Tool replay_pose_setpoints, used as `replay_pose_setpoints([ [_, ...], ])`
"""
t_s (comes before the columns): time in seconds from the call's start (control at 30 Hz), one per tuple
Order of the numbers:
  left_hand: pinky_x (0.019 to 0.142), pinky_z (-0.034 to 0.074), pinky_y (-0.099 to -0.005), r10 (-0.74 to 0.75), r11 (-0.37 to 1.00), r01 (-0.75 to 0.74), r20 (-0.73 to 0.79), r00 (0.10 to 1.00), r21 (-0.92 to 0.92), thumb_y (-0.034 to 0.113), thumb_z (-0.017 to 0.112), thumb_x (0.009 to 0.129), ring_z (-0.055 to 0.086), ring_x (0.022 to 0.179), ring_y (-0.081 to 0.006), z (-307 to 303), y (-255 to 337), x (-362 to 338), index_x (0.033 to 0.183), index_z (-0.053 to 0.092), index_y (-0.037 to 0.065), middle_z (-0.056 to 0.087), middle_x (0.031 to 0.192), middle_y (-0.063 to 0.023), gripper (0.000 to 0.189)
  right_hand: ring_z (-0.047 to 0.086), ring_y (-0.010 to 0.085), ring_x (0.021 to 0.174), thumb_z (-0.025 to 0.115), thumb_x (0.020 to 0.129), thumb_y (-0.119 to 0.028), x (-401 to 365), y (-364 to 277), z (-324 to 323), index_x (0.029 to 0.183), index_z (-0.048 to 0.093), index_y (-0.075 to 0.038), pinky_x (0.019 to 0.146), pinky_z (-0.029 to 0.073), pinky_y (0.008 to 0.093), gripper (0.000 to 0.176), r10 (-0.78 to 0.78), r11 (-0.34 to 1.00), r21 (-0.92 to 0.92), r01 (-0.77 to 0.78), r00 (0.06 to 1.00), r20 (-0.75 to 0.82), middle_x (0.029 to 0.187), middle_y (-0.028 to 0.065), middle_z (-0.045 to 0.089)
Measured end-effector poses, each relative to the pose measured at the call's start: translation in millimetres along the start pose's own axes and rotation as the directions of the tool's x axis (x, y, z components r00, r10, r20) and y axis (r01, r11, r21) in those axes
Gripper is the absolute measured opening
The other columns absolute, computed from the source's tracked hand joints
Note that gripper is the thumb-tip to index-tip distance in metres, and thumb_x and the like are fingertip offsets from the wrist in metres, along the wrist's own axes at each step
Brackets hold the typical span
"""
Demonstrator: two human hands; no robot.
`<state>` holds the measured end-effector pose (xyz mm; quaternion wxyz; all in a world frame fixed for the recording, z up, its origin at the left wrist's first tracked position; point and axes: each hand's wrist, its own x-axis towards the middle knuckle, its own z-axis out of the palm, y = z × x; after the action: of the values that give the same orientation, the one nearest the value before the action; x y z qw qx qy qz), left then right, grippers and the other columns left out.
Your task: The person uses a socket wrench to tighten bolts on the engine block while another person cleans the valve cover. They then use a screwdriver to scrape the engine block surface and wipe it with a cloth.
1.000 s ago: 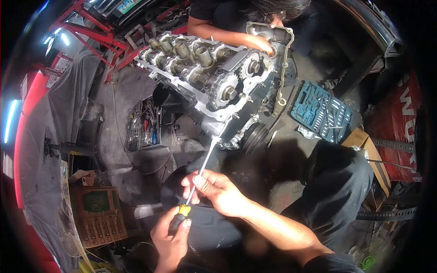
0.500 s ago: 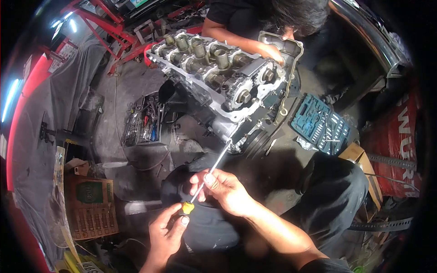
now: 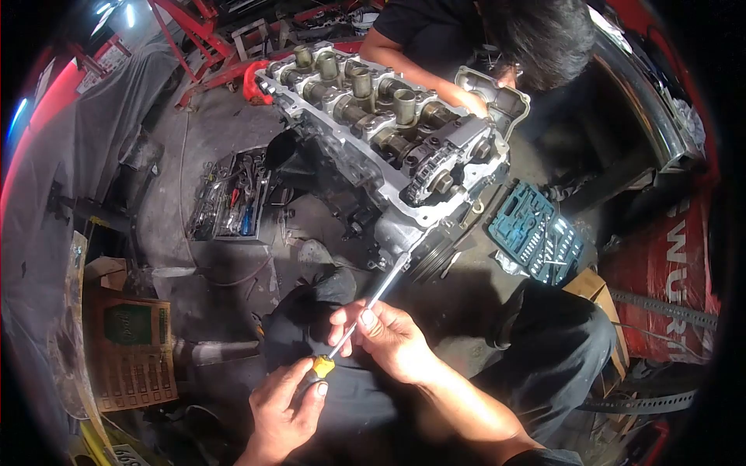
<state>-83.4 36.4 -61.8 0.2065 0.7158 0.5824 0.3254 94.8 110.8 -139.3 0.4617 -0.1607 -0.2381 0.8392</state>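
A screwdriver (image 3: 374,298) with a yellow and dark handle points up and to the right, its tip at the lower front corner of the engine (image 3: 392,144). Around its handle, the fingertips of my left hand (image 3: 284,408) are pinched. My right hand (image 3: 388,339) grips the metal shaft between thumb and fingers, farther up. Whether the tip touches the engine is hard to tell. On the engine's open top the camshafts, several upright metal cylinders and a chain sprocket show.
Behind the engine a co-worker's arm (image 3: 396,66) reaches to a metal cover (image 3: 509,105). An open socket set (image 3: 536,233) lies right, a tool tray (image 3: 233,194) left. A cardboard box (image 3: 132,349) stands lower left; a red stand (image 3: 186,39) is at the back.
The view has shifted, so the engine appears slightly farther right and lower. Both hands keep their hold on the screwdriver. The co-worker's head appears farther right.
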Motion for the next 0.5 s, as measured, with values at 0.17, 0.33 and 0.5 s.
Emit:
replay_pose_setpoints([
  [0.17,0.065,0.054,-0.0346,0.056,0.992,-0.058,0.024,0.998,0.112,0.005,0.073,0.078,0.068,0.069,-0.0298,-4.3,11.5,7.1,0.109,0.065,-0.007,0.069,0.085,-0.0188,0.033,0.057,0.0158,0.088,0.046,0.106,-0.028,-0.5,-6.2,2.6,0.124,0.058,0.001,0.085,0.048,0.0303,0.036,0.003,1.000,0.012,-0.003,1.000,0.024,0.104,0.0087,0.066],
  [0.33,0.066,0.056,-0.0361,0.089,0.987,-0.092,0.030,0.996,0.129,0.005,0.074,0.076,0.069,0.071,-0.0312,-6.6,6.0,10.7,0.109,0.066,-0.006,0.070,0.086,-0.0185,0.036,0.057,0.0168,0.090,0.046,0.106,-0.029,2.1,-6.9,2.3,0.124,0.058,0.001,0.086,0.048,0.0316,0.036,0.020,0.999,0.025,-0.020,1.000,0.018,0.106,0.0092,0.066],
  [0.5,0.065,0.056,-0.0375,0.123,0.985,-0.129,0.052,0.991,0.118,0.005,0.074,0.074,0.069,0.071,-0.0325,-11.7,3.1,12.8,0.109,0.065,-0.006,0.070,0.087,-0.0199,0.037,0.057,0.0175,0.091,0.047,0.106,-0.029,1.8,-6.2,1.9,0.124,0.057,0.001,0.087,0.048,0.0322,0.037,0.008,1.000,0.028,-0.009,0.999,0.045,0.106,0.0099,0.066],
])
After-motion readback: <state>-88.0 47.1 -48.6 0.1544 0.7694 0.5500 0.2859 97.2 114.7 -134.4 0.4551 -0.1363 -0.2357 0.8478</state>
